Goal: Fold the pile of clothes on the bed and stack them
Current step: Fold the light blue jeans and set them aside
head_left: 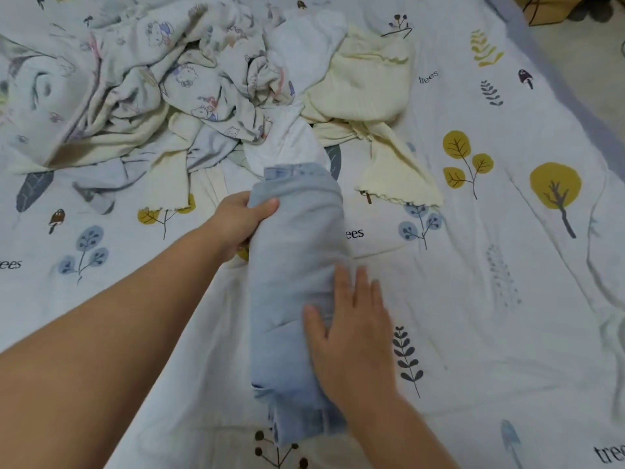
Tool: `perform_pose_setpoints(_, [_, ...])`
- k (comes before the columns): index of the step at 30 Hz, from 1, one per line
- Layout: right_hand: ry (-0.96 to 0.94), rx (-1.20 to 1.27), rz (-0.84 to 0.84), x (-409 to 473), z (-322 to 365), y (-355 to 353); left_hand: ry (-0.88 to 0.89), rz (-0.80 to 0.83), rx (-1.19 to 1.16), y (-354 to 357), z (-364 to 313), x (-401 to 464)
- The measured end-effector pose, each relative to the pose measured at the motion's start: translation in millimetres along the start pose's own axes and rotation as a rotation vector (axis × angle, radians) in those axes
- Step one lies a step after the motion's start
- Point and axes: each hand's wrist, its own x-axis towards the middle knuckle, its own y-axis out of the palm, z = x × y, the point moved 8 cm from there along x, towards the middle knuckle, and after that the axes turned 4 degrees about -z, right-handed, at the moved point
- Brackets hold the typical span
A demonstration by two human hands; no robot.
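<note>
Left hand (pixel 241 220) grips the jeans (pixel 294 282) mid-bed, right hand (pixel 351 328) presses flat, fingers straight; let go unevenly and the fold springs open toward the pile (pixel 189 86).

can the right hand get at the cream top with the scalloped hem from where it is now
Probably yes. The right hand lies flat and open on the folded jeans, holding nothing, and only bare bedsheet lies between it and the cream top just beyond. It would have to let go of the jeans.

Left hand (pixel 241 221) grips folded jeans (pixel 291 282) (right hand (pixel 351 330) flat on them).
</note>
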Motion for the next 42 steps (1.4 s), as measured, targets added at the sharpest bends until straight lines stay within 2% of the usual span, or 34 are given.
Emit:
perform_pose_setpoints(1, [0.036,-0.067,0.047,-4,-5,16,0.028,-0.095,0.060,-6,7,6])
perform_pose_setpoints(4, [-0.034,-0.211,0.098,-23,-2,49,0.065,-0.306,0.217,-23,32,17])
perform_pose_setpoints(7, [-0.104,-0.282,0.121,-33,0,67,0.005,-0.352,0.442,-26,55,21])
perform_pose_setpoints(9, [-0.108,-0.317,0.091,-31,-4,68,0.030,-0.409,0.534,-21,46,17])
perform_pose_setpoints(10, [-0.119,-0.327,0.065,-31,-4,66,0.105,-0.471,0.573,-21,32,12])
perform_pose_setpoints(12, [-0.154,-0.320,0.057,-30,-2,61,0.418,-0.546,0.633,-10,-9,-5])
perform_pose_setpoints(14, [-0.239,-0.257,0.016,-29,2,50,0.729,-0.458,0.709,13,-42,-20])
perform_pose_setpoints(16, [-0.329,-0.112,-0.109,-32,-2,32,0.839,-0.299,0.814,38,-55,-19])
perform_pose_setpoints(19, [-0.298,0.032,-0.183,-36,-28,13,0.725,-0.241,0.863,51,-60,4])
perform_pose_setpoints(26, [-0.408,0.040,-0.196,-45,-53,8,0.562,-0.187,0.829,70,-61,34])
perform_pose_setpoints(31, [-0.469,-0.044,-0.409,-42,-46,4,0.584,-0.194,0.889,77,-60,38])
perform_pose_setpoints(36, [-0.585,-0.012,-0.544,-58,-40,3,0.600,-0.269,0.937,73,-57,42])
perform_pose_setpoints(39, [-0.584,-0.025,-0.563,-61,-39,7,0.599,-0.301,0.981,71,-54,40])
perform_pose_setpoints(42, [-0.548,-0.034,-0.506,-56,-41,1,0.688,-0.336,1.052,81,-66,23])
